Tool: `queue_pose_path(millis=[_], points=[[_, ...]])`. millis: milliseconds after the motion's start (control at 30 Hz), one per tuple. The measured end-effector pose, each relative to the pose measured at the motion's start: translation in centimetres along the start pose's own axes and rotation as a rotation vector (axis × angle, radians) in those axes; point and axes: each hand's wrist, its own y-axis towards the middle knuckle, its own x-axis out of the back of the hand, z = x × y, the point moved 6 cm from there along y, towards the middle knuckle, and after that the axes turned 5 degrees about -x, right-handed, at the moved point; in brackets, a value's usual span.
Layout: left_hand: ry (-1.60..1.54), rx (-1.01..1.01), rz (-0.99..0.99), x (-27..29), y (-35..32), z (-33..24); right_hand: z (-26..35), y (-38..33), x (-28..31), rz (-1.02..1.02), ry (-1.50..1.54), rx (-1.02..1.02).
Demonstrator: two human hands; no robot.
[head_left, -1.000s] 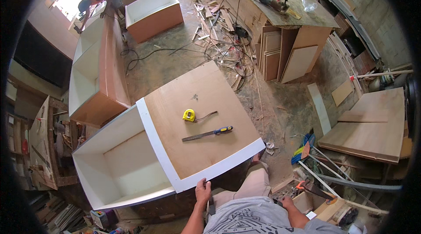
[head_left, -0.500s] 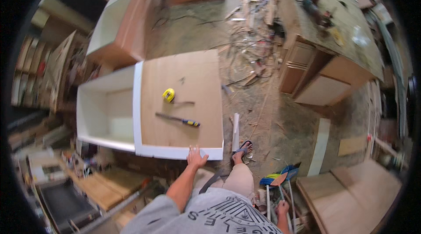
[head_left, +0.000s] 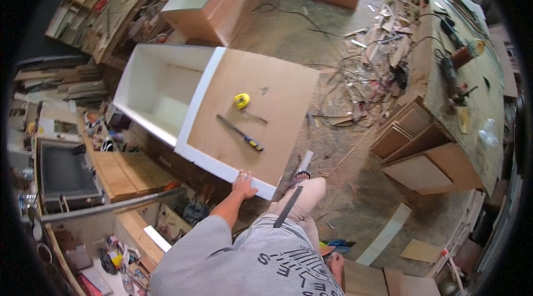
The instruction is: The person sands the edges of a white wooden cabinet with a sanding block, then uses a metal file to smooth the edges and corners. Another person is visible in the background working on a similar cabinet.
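My left hand [head_left: 244,185] rests with its fingers spread on the white front edge [head_left: 211,168] of a cabinet whose right part is covered by a bare plywood panel [head_left: 283,101]. On that panel lie a yellow tape measure [head_left: 241,100], a short dark strip beside it, and a long dark tool [head_left: 240,133] with a blue and yellow handle. At the lower edge, my right hand [head_left: 336,262] shows only partly beside my shirt, next to a blue and orange thing [head_left: 333,247]. Its fingers look curled; whatever they hold is hidden.
The cabinet's white open compartment [head_left: 161,88] lies left of the panel. Wood scraps and cables [head_left: 366,85] litter the floor beyond. A workbench [head_left: 472,113] with power tools stands at right, a pale board [head_left: 383,235] on the floor near it. Open cabinet carcasses [head_left: 208,7] stand farther back.
The view has turned, so the cabinet appears tilted and farther right. My left hand stays on its white edge. My right hand now shows nearer my shirt, and the poles near it are hidden.
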Motion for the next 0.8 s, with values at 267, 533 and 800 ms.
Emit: queue_pose_path(millis=[267,533,800], points=[[0.061,-0.043,0.086,1.8,-0.1,-1.4,13.8,15.5,6.2,-0.201,0.0,0.15],[-0.317,0.121,0.326,5.0,7.6,-1.0,32.0,23.3,2.9,-0.007,-0.498,0.138],[-0.514,-0.203,-0.235,31.1,22.4,-20.2,53.9,35.4,-0.8,-0.008,-0.136,0.299]])
